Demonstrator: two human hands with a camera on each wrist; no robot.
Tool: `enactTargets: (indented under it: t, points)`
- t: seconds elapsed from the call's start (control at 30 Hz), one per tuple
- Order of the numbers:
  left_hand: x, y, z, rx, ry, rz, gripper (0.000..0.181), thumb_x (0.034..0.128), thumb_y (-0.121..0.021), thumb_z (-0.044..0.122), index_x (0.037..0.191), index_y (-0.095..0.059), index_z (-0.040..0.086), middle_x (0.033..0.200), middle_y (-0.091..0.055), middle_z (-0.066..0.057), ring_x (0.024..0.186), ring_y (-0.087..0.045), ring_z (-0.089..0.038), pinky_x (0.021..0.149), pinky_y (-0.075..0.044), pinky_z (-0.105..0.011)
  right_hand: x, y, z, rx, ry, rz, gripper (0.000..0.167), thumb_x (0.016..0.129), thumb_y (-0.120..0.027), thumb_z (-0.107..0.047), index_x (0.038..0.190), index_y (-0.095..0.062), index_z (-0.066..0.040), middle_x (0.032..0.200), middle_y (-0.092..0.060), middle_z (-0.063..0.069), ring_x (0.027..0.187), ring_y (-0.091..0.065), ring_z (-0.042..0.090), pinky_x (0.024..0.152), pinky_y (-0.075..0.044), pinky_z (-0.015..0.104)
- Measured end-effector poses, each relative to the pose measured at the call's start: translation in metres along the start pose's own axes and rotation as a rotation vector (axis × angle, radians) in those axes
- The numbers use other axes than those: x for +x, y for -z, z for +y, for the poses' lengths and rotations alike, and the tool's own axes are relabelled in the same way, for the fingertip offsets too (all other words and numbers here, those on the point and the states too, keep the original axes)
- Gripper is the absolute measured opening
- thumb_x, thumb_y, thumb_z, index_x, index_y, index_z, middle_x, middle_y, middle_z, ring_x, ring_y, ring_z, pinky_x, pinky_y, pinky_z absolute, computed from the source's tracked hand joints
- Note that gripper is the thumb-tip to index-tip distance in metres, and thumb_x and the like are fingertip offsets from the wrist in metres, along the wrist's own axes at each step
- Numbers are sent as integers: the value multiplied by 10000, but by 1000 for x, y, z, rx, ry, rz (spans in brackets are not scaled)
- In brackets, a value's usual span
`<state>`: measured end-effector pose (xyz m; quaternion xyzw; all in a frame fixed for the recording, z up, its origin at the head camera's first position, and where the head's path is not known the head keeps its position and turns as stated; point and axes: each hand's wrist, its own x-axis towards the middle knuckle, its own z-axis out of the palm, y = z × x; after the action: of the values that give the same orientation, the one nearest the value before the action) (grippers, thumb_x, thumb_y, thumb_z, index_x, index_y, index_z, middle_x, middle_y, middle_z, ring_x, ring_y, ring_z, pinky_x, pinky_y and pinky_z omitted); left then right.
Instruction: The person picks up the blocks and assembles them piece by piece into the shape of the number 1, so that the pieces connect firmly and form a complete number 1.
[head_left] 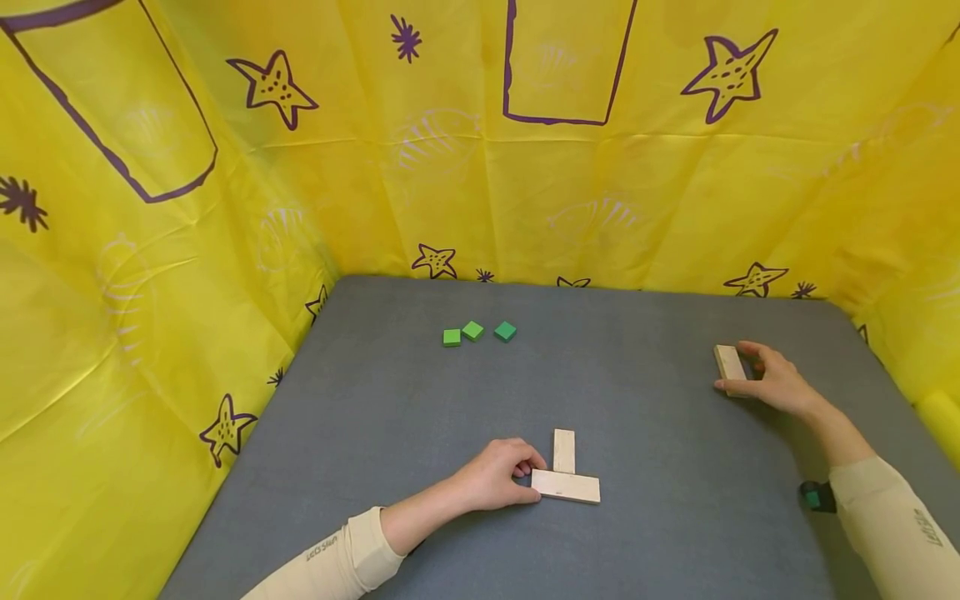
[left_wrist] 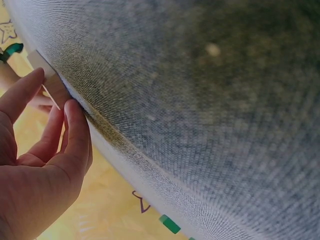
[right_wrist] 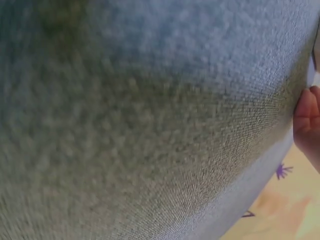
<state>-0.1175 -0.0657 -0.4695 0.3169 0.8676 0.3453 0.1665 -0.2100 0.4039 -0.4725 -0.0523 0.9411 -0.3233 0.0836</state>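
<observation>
Near the table's front, the left hand [head_left: 498, 477] pinches the left end of a pale wooden block [head_left: 566, 486] lying crosswise. A second wooden block [head_left: 565, 451] lies behind it, its near end at the crosswise block's long side. The left wrist view shows the left hand [left_wrist: 47, 165] with thumb and fingers at a block's end [left_wrist: 50, 80]. At the right, the right hand [head_left: 776, 383] holds another wooden block [head_left: 729, 368] between thumb and fingers. Only part of the right hand [right_wrist: 307, 125] shows in the right wrist view.
Two light green pieces [head_left: 452, 337] and a darker green one [head_left: 506, 332] lie toward the back of the grey table [head_left: 360, 400]. Yellow patterned cloth [head_left: 450, 192] stands behind the table and along both sides.
</observation>
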Motion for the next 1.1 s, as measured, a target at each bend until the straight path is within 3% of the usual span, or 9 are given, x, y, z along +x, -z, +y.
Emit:
enactTargets:
  t: [0.3,0.73,1.1]
  points:
    - [0,0,0,0,7,-3,254,792,-806,100,1024,-705,80,891,-594,73,799,-539,-31,730,-440,-132,1,0,5,-83,36,-6,950,822,-759,-364,1437,-248,149,1359,-287,408,1142,-359,539,882,-294,665]
    - [0,-1,-1,-5,12,-8,257,790,-807,101,1025,-705,85,895,-587,79,802,-537,-26,733,-441,-132,0,2,8,-99,23,-67,1031,811,-765,-401,1469,-172,125,1382,-192,431,1163,-259,571,870,-273,696]
    - [0,-1,-1,-8,10,-2,257,789,-808,98,1024,-705,84,892,-591,71,799,-531,-25,730,-440,-135,2,3,11,-112,47,-62,1037,797,-784,-385,1481,-174,100,1380,-193,424,1156,-271,563,865,-276,695]
